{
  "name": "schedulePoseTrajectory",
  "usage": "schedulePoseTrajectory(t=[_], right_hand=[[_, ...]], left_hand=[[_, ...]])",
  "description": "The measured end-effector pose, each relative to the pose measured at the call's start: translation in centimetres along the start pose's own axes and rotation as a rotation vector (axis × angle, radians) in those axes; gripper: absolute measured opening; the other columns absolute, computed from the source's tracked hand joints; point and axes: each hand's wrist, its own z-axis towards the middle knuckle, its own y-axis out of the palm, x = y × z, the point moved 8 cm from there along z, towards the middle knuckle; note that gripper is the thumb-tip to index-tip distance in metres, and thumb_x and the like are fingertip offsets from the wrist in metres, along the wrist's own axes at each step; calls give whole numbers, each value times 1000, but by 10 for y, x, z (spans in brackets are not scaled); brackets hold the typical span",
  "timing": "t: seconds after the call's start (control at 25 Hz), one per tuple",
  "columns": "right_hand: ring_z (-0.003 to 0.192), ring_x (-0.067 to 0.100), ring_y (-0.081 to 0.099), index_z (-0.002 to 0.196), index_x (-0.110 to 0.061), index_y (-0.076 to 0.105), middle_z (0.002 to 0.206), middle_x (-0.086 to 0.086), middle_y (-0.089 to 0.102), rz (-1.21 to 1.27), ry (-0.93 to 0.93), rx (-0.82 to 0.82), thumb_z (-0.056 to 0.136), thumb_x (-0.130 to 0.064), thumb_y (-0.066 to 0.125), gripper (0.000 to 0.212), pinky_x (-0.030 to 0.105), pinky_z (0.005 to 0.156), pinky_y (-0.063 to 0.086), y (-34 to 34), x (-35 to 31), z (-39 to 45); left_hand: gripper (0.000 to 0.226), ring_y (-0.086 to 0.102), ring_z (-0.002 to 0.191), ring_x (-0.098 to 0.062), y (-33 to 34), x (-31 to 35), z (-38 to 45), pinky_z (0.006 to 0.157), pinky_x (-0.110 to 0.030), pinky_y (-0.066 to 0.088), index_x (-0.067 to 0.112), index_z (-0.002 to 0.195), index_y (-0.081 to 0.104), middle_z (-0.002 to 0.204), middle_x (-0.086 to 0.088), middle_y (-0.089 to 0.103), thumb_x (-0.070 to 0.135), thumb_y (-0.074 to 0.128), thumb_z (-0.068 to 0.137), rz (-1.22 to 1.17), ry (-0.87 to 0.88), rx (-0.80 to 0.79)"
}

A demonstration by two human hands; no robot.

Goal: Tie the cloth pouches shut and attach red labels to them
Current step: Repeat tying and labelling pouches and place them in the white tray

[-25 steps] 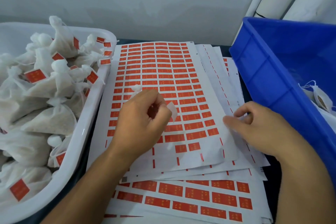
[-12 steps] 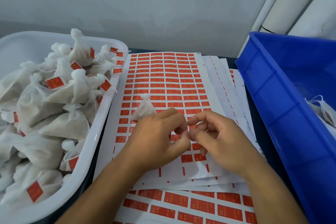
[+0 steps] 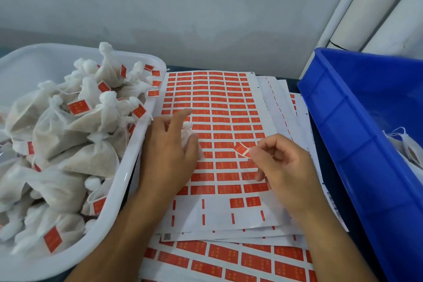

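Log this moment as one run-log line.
left hand: holds tied pouch | right hand: pinches peeled red label | label sheet: below | step: label not yet attached

The left hand (image 3: 169,155) hides most of its pouch (image 3: 188,131); label print is unreadable; the blue bin (image 3: 357,135) runs off right.

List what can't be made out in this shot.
- Pouch, head view: mostly hidden behind the left hand; its tie cannot be judged.
- Label pinched by the right hand: print too small to read.
- Blue bin: cut off by the right edge; contents mostly unseen.
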Motion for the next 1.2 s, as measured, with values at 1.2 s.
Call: schedulePoseTrajectory(t=[1.2], right_hand=[[68,10,70,95,-44,73,86,-5,75,277,192,43,94,-43,67,6,18,63,55,7,15,-1]], left_hand=[[34,66,104,7,14,43,-21,77,-9,55,49,112,67,111,36,68,23,75,92,-544,109,-166]])
